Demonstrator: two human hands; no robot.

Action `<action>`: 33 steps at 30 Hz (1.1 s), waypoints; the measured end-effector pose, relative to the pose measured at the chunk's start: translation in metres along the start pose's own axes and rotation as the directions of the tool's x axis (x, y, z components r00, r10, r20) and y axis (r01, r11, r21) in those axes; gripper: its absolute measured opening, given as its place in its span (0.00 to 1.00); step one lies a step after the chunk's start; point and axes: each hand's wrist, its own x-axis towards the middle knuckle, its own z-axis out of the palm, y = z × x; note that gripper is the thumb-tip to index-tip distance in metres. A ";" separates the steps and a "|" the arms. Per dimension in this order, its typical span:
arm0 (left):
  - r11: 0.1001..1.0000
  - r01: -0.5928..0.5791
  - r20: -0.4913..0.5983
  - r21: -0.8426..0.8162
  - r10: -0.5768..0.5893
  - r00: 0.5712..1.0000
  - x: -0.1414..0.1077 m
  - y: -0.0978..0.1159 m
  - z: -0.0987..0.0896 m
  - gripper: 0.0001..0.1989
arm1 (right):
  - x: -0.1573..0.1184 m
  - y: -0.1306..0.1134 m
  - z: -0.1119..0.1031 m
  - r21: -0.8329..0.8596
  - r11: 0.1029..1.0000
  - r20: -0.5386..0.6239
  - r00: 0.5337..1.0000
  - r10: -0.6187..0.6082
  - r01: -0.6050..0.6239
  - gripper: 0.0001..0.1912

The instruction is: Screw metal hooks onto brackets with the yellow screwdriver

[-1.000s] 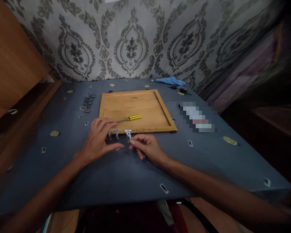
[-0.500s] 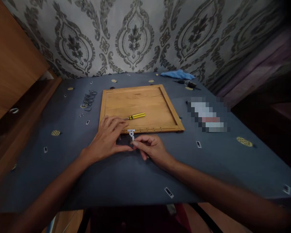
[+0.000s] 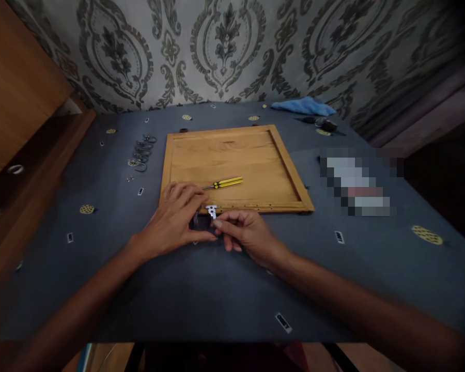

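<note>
My right hand (image 3: 248, 235) pinches a small shiny metal hook (image 3: 211, 211) by its lower end, thumb against fingers. Its T-shaped plate with holes stands at the front edge of a wooden framed board (image 3: 232, 150). My left hand (image 3: 176, 219) rests its fingers on the board's front left part, the thumb stretched out below and apart from them. Between that thumb and fingers another metal piece (image 3: 196, 218) shows dimly at the board's edge. A screwdriver (image 3: 228, 183) with a yellow and black handle lies on the board, its tip near my left fingers.
Several metal hooks (image 3: 142, 152) lie in a row left of the board, with tiny screws (image 3: 130, 179) below them. At the back right are a blue cloth (image 3: 304, 106) and a dark tool (image 3: 323, 124). A blurred-out item (image 3: 356, 181) lies on the right of the table (image 3: 201, 294).
The view has shifted slightly. The metal hook in my right hand has tilted a little and sits closer against the board's edge. My left hand keeps its place on the board.
</note>
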 end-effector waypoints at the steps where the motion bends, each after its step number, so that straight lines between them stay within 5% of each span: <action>1: 1.000 -0.002 0.001 0.015 0.002 1.000 0.000 0.001 0.000 0.37 | 0.000 0.000 0.000 0.006 1.000 0.003 1.000 0.007 -0.007 0.28; 33: 0.996 0.031 0.107 0.089 -0.041 0.993 0.006 0.011 -0.008 0.29 | 0.002 -0.014 0.005 -0.008 0.996 0.043 0.995 0.094 -0.094 0.28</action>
